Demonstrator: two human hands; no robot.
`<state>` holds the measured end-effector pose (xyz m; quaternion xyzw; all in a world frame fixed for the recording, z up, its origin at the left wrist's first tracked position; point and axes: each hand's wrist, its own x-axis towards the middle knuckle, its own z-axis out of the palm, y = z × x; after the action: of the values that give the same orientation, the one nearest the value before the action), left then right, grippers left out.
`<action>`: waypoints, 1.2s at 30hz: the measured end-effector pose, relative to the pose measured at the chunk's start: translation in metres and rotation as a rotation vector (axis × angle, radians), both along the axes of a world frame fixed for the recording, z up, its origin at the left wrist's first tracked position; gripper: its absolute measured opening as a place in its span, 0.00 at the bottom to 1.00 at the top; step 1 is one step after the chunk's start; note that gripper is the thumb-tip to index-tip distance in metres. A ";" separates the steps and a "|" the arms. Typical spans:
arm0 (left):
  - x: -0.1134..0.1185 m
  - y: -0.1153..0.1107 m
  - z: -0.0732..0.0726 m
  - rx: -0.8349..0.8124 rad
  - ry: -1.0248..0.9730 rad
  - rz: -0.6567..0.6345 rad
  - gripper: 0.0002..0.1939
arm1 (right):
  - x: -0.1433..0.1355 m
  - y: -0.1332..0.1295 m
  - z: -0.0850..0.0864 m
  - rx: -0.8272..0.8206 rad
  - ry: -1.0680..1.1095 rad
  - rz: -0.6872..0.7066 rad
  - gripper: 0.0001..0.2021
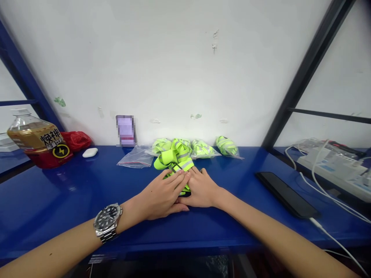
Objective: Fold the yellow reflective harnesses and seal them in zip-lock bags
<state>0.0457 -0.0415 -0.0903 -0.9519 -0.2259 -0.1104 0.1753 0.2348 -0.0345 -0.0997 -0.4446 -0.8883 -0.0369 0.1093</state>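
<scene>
A loose bundle of neon-yellow reflective straps [175, 156] with grey reflective stripes and a black buckle lies on the blue table. My left hand [162, 194], with a metal watch on its wrist, presses around the bundle from the left, and its fingers reach over the fingers of my right hand. From the right, my right hand [202, 188] grips the lower part of the same bundle. Part of the straps is hidden under the fingers. Just behind are a bagged strap roll [161, 146], another bag of straps [203, 148] and one farther right [226, 146].
An open clear zip bag [136, 156] lies left of the bundle. Leaning on the wall is a phone [126, 130]. At left stand a large drink bottle [39, 139], a red plastic bag [75, 140] and a white earbud case [90, 152]. A charging black phone [286, 194] and power strip [339, 168] lie right.
</scene>
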 end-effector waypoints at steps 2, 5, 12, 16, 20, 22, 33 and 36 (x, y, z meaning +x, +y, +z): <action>-0.005 -0.003 -0.004 -0.007 -0.024 0.032 0.34 | 0.001 -0.001 0.001 0.000 0.008 -0.005 0.31; -0.008 -0.002 -0.007 -0.042 -0.070 0.070 0.31 | 0.003 -0.002 0.002 -0.011 0.016 0.006 0.29; -0.009 0.010 0.000 -0.137 -0.103 0.051 0.24 | 0.011 -0.002 0.008 -0.159 0.088 0.063 0.25; -0.010 0.011 0.000 -0.078 -0.057 0.060 0.20 | 0.023 -0.004 0.006 -0.200 0.219 0.140 0.27; -0.009 0.011 -0.005 0.047 0.026 0.108 0.19 | 0.031 -0.004 0.003 -0.036 0.182 0.240 0.23; -0.009 0.012 -0.007 0.078 0.021 0.118 0.17 | 0.030 -0.001 0.002 0.041 0.175 0.286 0.22; -0.022 0.004 -0.002 -0.013 -0.061 0.159 0.16 | 0.017 0.009 -0.001 0.138 0.269 0.385 0.07; -0.026 0.003 -0.002 -0.080 -0.121 0.201 0.16 | 0.015 0.006 -0.004 0.164 0.301 0.422 0.06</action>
<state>0.0199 -0.0387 -0.0923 -0.9222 -0.3346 -0.1405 0.1335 0.2502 -0.0290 -0.1040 -0.2400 -0.9290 -0.0185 0.2810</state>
